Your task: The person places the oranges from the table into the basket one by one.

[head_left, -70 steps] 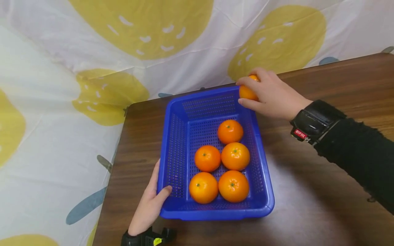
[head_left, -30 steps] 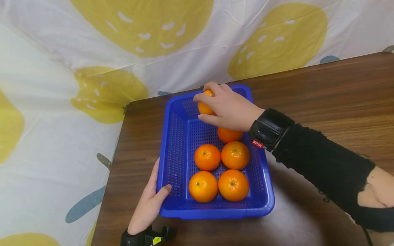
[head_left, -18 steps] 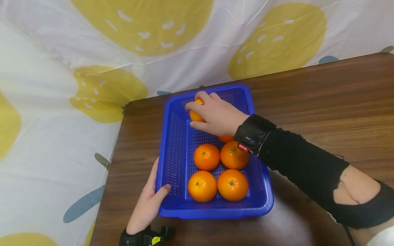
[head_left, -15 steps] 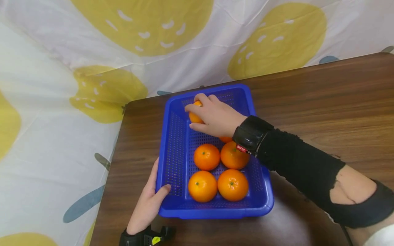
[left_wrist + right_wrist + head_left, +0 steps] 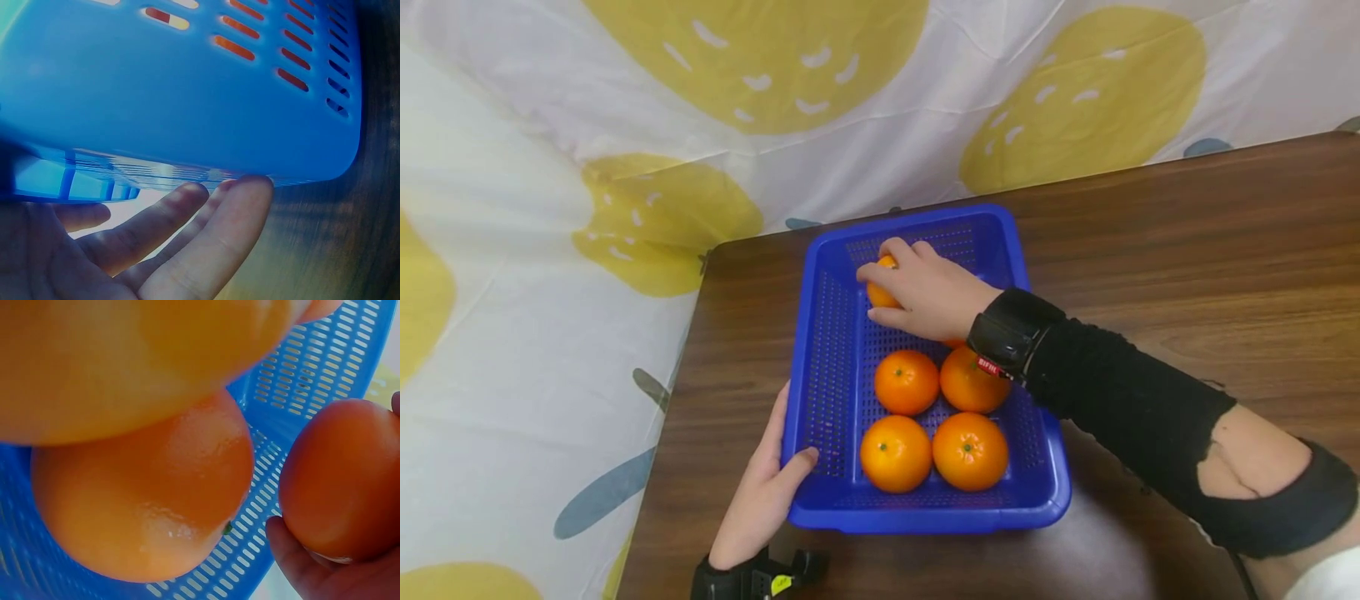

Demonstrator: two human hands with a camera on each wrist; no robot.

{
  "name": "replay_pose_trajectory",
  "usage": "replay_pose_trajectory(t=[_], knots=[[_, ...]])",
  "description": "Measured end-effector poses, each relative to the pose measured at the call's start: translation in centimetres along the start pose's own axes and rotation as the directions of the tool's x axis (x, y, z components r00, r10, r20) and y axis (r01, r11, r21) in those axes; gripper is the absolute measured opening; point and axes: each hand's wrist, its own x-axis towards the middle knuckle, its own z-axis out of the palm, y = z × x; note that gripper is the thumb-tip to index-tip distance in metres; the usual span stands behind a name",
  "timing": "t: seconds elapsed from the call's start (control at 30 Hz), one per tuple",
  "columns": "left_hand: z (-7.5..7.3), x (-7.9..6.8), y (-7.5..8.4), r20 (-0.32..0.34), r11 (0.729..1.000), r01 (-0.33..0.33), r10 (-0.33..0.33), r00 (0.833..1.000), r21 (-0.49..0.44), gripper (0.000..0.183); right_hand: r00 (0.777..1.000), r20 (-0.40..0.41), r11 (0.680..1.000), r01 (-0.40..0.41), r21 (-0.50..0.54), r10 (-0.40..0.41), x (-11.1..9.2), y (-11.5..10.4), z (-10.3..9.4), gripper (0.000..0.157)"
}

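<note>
A blue plastic basket (image 5: 925,523) with perforated walls stands on the table. My left hand (image 5: 760,500) grips its near left side, thumb over the rim; in the left wrist view the other fingers (image 5: 231,231) lie along the outer wall. Inside the basket's far part, my right hand (image 5: 943,293) holds an orange (image 5: 878,293), partly covered by the fingers. The right wrist view shows this orange (image 5: 344,481) beside the thumb, low in the basket. Several more oranges (image 5: 907,382) sit toward the near and right side; one (image 5: 953,342) is mostly hidden under the right hand.
The brown wooden table (image 5: 1187,250) extends to the right of the basket. A white cloth with yellow prints (image 5: 850,167) hangs behind the table and along its left side. A black band (image 5: 1018,329) on the right wrist overlaps the basket's right rim.
From the basket's far right corner, my right hand has carried the orange left over the rim and down inside. During the last half second it barely moves. The left hand stays put.
</note>
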Motion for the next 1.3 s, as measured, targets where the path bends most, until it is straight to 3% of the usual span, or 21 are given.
replay_pose_trajectory(t=[0.4, 0.63, 0.93, 1.3], knots=[[0.2, -0.2, 0.0, 0.023, 1.000, -0.009, 0.009, 1.000, -0.018, 0.073, 0.997, 0.072, 0.999, -0.039, 0.034, 0.037, -0.4, 0.6, 1.3, 0.050], [0.2, -0.1, 0.1, 0.053, 0.999, -0.050, 0.051, 0.997, -0.015, 0.072, 0.995, 0.094, 0.999, -0.040, 0.022, 0.037, -0.6, 0.6, 2.0, 0.051], [0.1, -0.2, 0.1, 0.046, 0.999, -0.035, 0.036, 0.998, -0.012, 0.072, 0.993, 0.117, 0.999, -0.020, 0.026, 0.017, -0.4, 0.2, 2.5, 0.051], [0.3, -0.4, 0.3, 0.017, 1.000, 0.006, -0.006, 1.000, -0.020, 0.073, 0.977, 0.210, 0.999, -0.032, -0.004, 0.032, -0.1, -0.2, 3.1, 0.049]])
